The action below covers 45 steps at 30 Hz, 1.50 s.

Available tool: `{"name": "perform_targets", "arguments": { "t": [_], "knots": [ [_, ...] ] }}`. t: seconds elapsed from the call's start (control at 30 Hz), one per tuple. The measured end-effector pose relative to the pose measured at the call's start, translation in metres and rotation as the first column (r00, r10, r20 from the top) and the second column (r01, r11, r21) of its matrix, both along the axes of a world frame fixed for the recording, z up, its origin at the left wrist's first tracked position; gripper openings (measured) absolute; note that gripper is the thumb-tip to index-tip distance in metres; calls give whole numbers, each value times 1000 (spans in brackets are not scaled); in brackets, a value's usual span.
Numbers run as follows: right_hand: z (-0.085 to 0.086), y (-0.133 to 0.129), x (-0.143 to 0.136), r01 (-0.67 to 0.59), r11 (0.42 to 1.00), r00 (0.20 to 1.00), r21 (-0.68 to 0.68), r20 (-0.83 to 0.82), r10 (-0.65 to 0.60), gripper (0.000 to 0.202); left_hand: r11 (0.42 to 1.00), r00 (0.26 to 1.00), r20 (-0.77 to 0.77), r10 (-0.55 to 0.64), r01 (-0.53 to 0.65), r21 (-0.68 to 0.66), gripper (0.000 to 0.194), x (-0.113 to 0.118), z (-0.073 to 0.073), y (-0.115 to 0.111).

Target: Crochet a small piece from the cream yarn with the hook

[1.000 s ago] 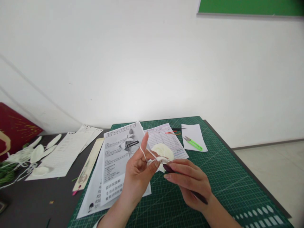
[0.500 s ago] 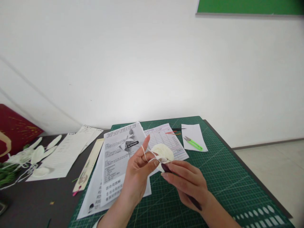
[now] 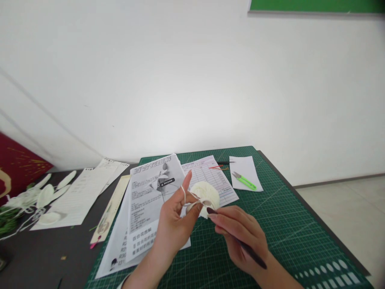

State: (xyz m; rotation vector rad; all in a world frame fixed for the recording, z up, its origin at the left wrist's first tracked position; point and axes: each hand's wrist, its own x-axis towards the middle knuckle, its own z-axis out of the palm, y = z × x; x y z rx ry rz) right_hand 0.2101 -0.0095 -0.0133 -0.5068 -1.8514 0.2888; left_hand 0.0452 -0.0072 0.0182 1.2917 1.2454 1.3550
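My left hand [image 3: 179, 218] pinches a small white crocheted piece between thumb and middle finger, and white yarn loops round its raised index finger. My right hand [image 3: 243, 237] is closed round a dark-handled hook [image 3: 251, 253], whose tip end points at the crocheted piece. Just behind the fingertips lies a round ball of cream yarn [image 3: 207, 192], partly covered by them. The fine hook tip is too small to make out clearly.
Printed sheets [image 3: 144, 200] lie left of my hands on a green cutting mat [image 3: 276, 216]. Green snips [image 3: 245, 181] rest on white paper at the right. A long bookmark [image 3: 111, 208], white petals [image 3: 49, 218] and a red board [image 3: 21, 164] are farther left.
My right hand has shifted slightly right and down, and the hook handle shows more of its length. The white piece has turned between my left fingers.
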Motion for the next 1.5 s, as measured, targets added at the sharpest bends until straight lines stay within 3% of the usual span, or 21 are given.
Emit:
{"name": "perform_targets", "arguments": {
  "t": [0.3, 0.43, 0.53, 0.67, 0.8, 0.97, 1.1, 1.17, 1.3, 1.43, 1.5],
  "knots": [
    [6, -2, 9, -5, 996, 1000, -89, -12, 4, 30, 986, 991, -43, -130, 125, -112, 10, -7, 4, 5],
    [5, -1, 15, -78, 967, 993, -243, -104, 54, 24, 961, 972, 14, -233, 233, -149, 10, -11, 5, 5],
    [1, 0, 17, -139, 914, 966, -381, -253, 42, 17, 905, 934, 115, -339, 357, -230, 22, -13, 5, 5],
    [-1, 5, 15, -307, 786, 865, -536, -502, -4, 17, 857, 889, 112, -444, 458, -237, 17, -17, 7, 4],
    [2, 12, 11, -516, 577, 722, -633, -684, -104, 19, 862, 883, 29, -469, 464, -205, 13, -19, 8, 3],
    [3, 19, 6, -673, 346, 622, -654, -753, -216, 21, 885, 899, -8, -438, 429, -180, 10, -19, 5, 1],
    [1, 23, 3, -744, 234, 578, -625, -779, -244, 19, 917, 927, 69, -368, 374, -141, 10, -15, 4, 0],
    [0, 22, 2, -761, 220, 560, -610, -789, -253, 19, 931, 938, 128, -321, 338, -140, 9, -11, 3, -1],
    [1, 21, 1, -755, 250, 549, -607, -793, -265, 18, 959, 958, 194, -213, 243, -143, 8, -5, 2, -3],
    [2, 20, -1, -732, 291, 556, -616, -787, -267, 17, 981, 974, 185, -133, 156, -116, 7, -1, 0, -4],
    [3, 19, -2, -722, 305, 560, -621, -784, -268, 17, 987, 980, 164, -111, 128, -97, 17, 1, -1, -4]
  ]
}}
